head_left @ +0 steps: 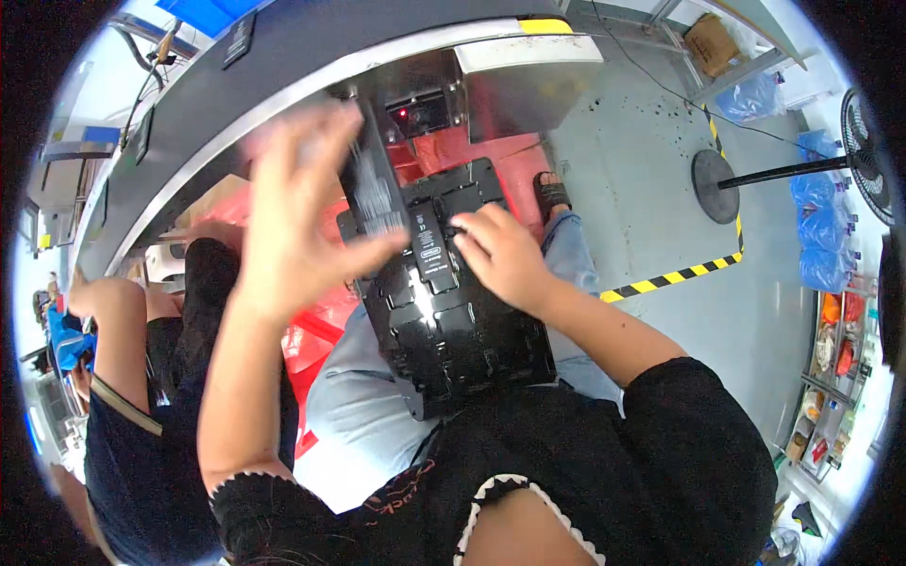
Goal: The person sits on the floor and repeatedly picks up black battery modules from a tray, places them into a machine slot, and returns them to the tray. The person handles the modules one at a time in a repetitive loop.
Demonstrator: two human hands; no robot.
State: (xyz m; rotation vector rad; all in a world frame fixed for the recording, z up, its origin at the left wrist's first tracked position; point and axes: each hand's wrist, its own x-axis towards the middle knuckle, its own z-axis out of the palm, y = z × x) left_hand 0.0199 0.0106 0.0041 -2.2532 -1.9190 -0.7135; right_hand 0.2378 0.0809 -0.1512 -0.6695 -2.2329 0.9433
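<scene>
- Left hand (300, 219) blurred, fingers spread; can't tell if gripping dark bar (375, 184)
- Right hand (510, 257) curled right of block (433, 247); grip unclear
- Block on tray (462, 340), far half; bar hides tray's far-left edge

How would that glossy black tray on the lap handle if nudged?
The black tray may feel slippery, given its shine. It could tip or shift, since it appears to rest across jeans-covered legs. Its moulded ridges suggest some stiffness.
</scene>
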